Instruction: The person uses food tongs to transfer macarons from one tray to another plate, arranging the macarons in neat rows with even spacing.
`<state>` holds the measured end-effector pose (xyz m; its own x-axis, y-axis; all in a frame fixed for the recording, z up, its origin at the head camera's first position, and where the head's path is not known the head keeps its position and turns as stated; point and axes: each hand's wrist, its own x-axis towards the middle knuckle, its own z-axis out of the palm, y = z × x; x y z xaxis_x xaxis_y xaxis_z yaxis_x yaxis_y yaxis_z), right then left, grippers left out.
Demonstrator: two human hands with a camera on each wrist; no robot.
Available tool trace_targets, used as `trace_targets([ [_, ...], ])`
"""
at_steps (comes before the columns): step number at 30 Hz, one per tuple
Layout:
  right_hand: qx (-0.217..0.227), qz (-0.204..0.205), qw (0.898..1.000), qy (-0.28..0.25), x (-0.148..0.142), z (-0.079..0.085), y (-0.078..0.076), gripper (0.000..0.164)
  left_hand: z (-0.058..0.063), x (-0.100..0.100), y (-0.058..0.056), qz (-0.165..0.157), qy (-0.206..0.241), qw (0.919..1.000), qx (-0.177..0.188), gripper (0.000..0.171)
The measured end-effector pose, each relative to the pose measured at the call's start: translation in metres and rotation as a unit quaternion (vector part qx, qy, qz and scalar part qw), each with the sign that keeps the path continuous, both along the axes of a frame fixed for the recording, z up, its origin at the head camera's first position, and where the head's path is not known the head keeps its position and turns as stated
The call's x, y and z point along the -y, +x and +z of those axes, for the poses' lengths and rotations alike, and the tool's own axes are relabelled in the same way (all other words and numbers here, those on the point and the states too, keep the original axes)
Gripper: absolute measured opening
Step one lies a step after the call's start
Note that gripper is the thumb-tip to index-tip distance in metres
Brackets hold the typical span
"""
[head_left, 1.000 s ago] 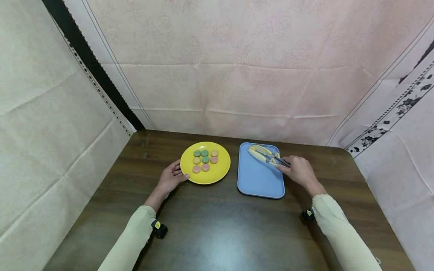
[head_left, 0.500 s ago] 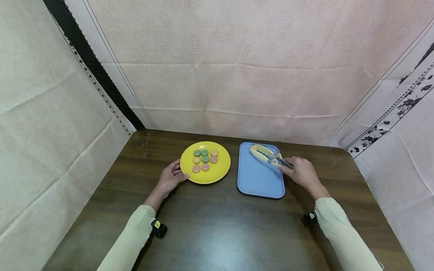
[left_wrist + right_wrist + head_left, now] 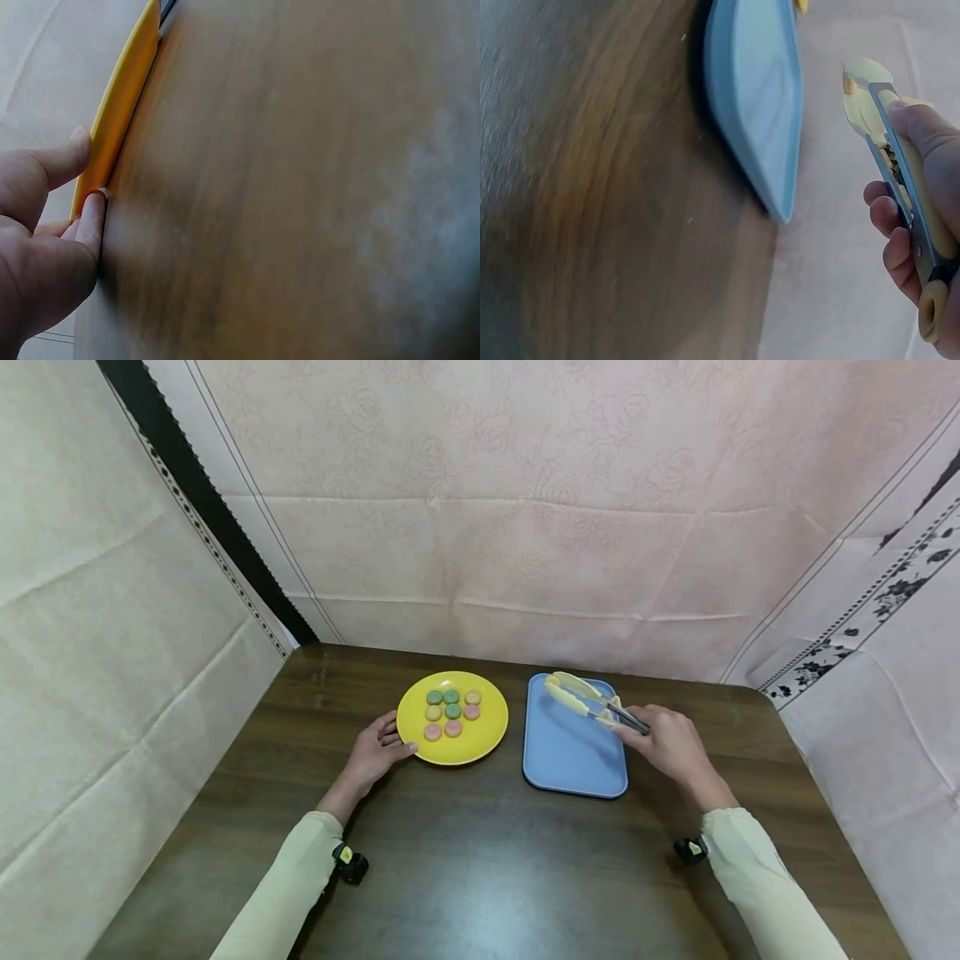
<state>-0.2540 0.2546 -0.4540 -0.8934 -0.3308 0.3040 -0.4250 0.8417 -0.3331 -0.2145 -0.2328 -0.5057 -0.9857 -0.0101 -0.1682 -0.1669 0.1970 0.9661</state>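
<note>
On the left, my left hand grips the edge of a round yellow plate, thumb at the rim. In the left wrist view its fingertips sit low against the plate's side. Several small round macarons in green, pink and pale yellow lie on the plate. My right hand holds a pair of tongs with cream-coloured ends and metal arms. The tongs point left over the far part of a blue tray. Seen from the right wrist, the thumb presses one arm and the fingers curl round the other.
The plate and tray stand side by side on a dark wooden table, near its back edge. Pale patterned cloth hangs behind the table and along both sides.
The tongs' ends have risen a little and shifted slightly left over the tray, after a small move right. The right forearm has shifted slightly right. The left hand stays at the plate.
</note>
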Motion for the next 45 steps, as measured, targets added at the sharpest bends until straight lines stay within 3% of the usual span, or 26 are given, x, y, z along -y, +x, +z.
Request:
trace_targets([
  [7, -0.026, 0.013, 1.0, 0.006, 0.012, 0.013, 0.006, 0.05, 0.013, -0.002, 0.005, -0.003, -0.009, 0.9999, 0.01, 0.079],
  [10, -0.034, 0.016, 0.999, 0.007, 0.016, 0.019, 0.009, 0.05, -0.003, 0.003, -0.002, 0.002, -0.007, 0.9999, 0.009, 0.081],
  [13, -0.035, 0.021, 0.999, 0.009, 0.021, 0.025, 0.012, 0.05, -0.009, 0.004, -0.005, 0.004, -0.009, 1.0, 0.001, 0.081],
  [29, -0.027, 0.069, 0.997, -0.007, 0.057, 0.033, 0.023, 0.054, -0.014, 0.004, -0.005, 0.005, -0.012, 0.9998, -0.013, 0.08],
  [33, -0.025, 0.088, 0.996, -0.004, 0.067, 0.03, 0.022, 0.052, -0.008, 0.002, -0.003, 0.0, -0.008, 0.9999, -0.007, 0.08],
  [41, -0.024, 0.114, 0.993, 0.011, 0.081, 0.02, 0.019, 0.046, 0.023, -0.006, 0.011, -0.007, -0.013, 0.9999, 0.001, 0.077],
  [45, -0.011, 0.12, 0.993, 0.014, 0.087, 0.015, 0.02, 0.046, 0.027, -0.008, 0.014, -0.006, -0.012, 0.9999, 0.0, 0.076],
])
